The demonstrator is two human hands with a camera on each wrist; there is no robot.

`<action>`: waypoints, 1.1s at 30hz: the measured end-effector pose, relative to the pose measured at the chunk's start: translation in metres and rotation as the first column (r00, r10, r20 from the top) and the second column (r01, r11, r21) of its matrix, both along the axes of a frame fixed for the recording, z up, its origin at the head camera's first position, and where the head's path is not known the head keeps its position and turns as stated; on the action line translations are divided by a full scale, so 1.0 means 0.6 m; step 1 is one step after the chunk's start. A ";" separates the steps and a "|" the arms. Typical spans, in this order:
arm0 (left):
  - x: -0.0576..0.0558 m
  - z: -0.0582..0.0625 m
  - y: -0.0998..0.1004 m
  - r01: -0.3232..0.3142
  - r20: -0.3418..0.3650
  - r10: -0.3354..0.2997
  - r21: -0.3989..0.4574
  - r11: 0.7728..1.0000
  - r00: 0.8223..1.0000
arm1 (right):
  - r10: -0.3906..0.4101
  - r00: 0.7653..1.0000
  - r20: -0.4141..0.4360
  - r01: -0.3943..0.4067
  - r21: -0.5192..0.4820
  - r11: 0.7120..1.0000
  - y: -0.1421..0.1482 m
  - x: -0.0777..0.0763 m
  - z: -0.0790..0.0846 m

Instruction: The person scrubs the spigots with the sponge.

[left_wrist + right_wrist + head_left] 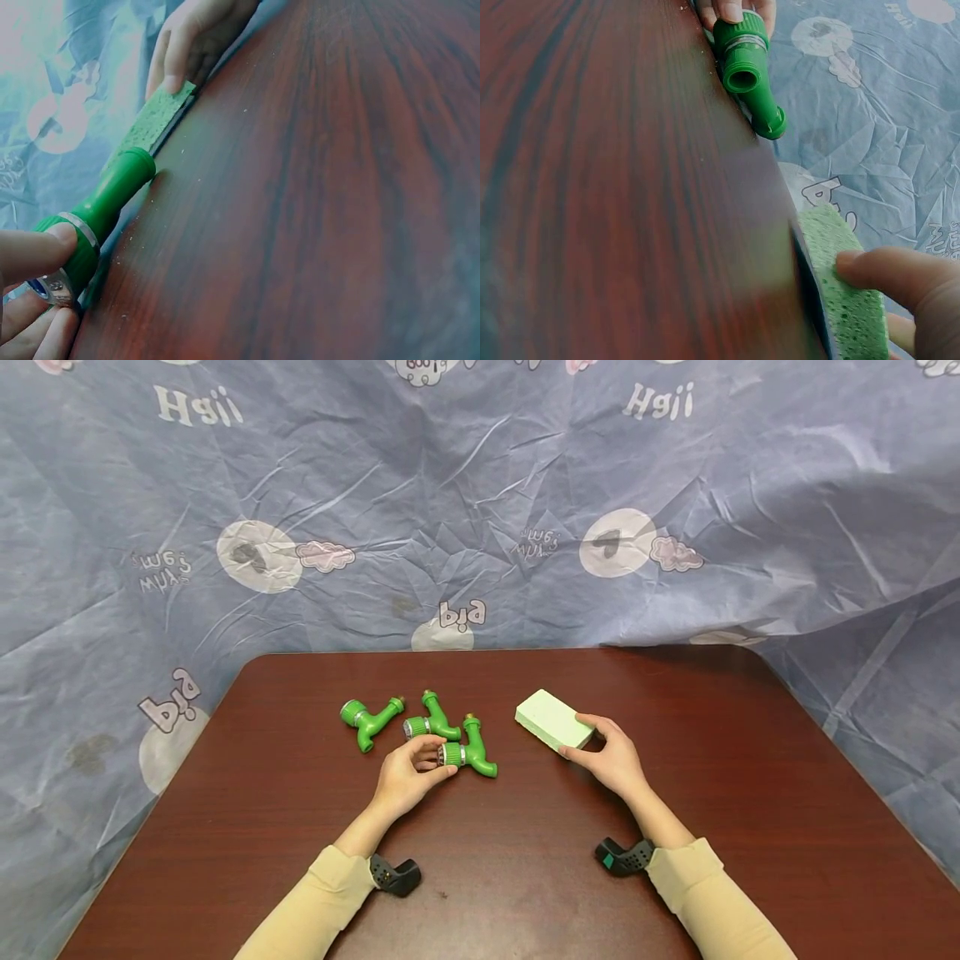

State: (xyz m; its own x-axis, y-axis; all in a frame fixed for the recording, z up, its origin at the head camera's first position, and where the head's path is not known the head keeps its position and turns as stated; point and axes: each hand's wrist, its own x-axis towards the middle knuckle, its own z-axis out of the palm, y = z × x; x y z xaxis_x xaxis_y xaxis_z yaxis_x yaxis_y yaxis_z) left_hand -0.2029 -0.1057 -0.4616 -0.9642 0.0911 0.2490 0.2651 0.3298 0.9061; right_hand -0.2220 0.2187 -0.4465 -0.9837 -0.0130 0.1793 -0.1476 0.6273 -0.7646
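In the head view my left hand (408,774) pinches the ribbed knob of a green plastic faucet (476,750) between thumb and fingers. Its spout points right and its threaded end faces the back. My right hand (615,760) grips the near right end of a pale green sponge (553,718), thumb on one side and fingers on the other. Pores in the sponge (844,292) show in the right wrist view, above a dark strip; whether it touches the table cannot be told. In the left wrist view, my thumb presses the faucet's knob (75,255).
Two more green faucets lie close by on the brown table (510,860): one (431,720) just behind the held one, another (371,721) farther left. A wrinkled blue-grey printed cloth (480,510) hangs behind the table's back edge. Both wrists wear black devices.
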 end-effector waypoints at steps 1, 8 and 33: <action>0.000 -0.001 0.000 0.007 0.005 -0.007 0.032 0.999 1.000 | -0.012 1.000 -0.002 0.012 -0.024 1.000 0.000 0.000 0.001; 0.013 0.018 0.009 0.048 0.095 -0.068 0.198 0.979 0.993 | 0.028 0.998 0.054 -0.015 -0.230 0.973 0.002 0.002 0.009; 0.014 0.056 0.001 0.048 0.046 -0.070 0.368 0.929 0.996 | 0.419 0.896 -0.148 -0.443 -0.362 0.820 -0.050 0.050 0.107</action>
State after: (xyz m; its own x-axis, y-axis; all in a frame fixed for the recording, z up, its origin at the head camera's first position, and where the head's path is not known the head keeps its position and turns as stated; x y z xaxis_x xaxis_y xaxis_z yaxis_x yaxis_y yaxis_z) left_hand -0.1945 -0.1054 -0.4281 -0.9735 0.0615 0.2202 0.2179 -0.0424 0.9751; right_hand -0.1922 0.1888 -0.3826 -0.8810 -0.3525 0.3156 -0.3874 0.1547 -0.9088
